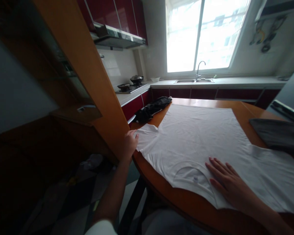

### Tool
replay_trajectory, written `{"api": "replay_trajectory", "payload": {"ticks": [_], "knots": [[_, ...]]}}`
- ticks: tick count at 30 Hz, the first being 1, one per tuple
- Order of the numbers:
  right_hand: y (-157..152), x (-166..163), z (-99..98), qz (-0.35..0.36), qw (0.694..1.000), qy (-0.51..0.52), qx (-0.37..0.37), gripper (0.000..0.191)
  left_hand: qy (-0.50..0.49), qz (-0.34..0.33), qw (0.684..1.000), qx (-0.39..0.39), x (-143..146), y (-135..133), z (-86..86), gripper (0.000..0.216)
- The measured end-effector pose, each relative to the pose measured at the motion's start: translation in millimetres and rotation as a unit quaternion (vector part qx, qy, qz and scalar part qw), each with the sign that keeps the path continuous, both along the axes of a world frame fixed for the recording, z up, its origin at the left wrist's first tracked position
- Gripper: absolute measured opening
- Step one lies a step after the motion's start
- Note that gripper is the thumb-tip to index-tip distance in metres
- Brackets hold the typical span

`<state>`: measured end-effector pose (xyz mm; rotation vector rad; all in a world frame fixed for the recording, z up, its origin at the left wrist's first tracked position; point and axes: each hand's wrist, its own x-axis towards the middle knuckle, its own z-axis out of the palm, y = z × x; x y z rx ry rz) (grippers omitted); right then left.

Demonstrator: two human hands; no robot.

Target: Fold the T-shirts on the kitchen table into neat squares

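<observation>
A white T-shirt (196, 140) lies spread flat on a wooden table (242, 111), its collar toward me. My left hand (129, 143) is at the table's left edge, fingers curled over the end of the shirt's left sleeve. Flat on the shirt just right of the collar rests my right hand (227, 182), its fingers stretched out and pressing the cloth down.
A black garment (153, 109) lies bunched at the table's far left corner. A grey folded cloth (279, 133) sits at the right edge. A wooden cabinet panel (88, 75) stands close on the left. Behind are a stove (131, 86), a sink (193, 80) and a bright window.
</observation>
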<state>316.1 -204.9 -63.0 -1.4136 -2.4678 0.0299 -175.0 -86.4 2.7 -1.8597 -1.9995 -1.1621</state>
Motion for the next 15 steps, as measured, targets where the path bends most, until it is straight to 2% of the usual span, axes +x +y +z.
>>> {"api": "replay_trajectory", "payload": {"ticks": [4,8,11,15], "knots": [[-1,0,1.8,0.001,1.0,0.004,-0.004,0.056,0.061,0.083,0.991,-0.08,-37,9,-15.6,0.04],[-2,-1,4.1,-0.003,1.0,0.01,-0.008,0.055,0.058,0.122,0.981,-0.141,-49,11,-25.6,0.042],[-1,-1,3.6,-0.004,1.0,0.013,-0.011,0.055,0.047,0.127,0.98,-0.147,-50,12,-27.6,0.038],[1,0,4.4,-0.003,0.999,0.027,-0.03,0.054,0.056,0.125,0.984,-0.118,-46,12,-22.5,0.031]]}}
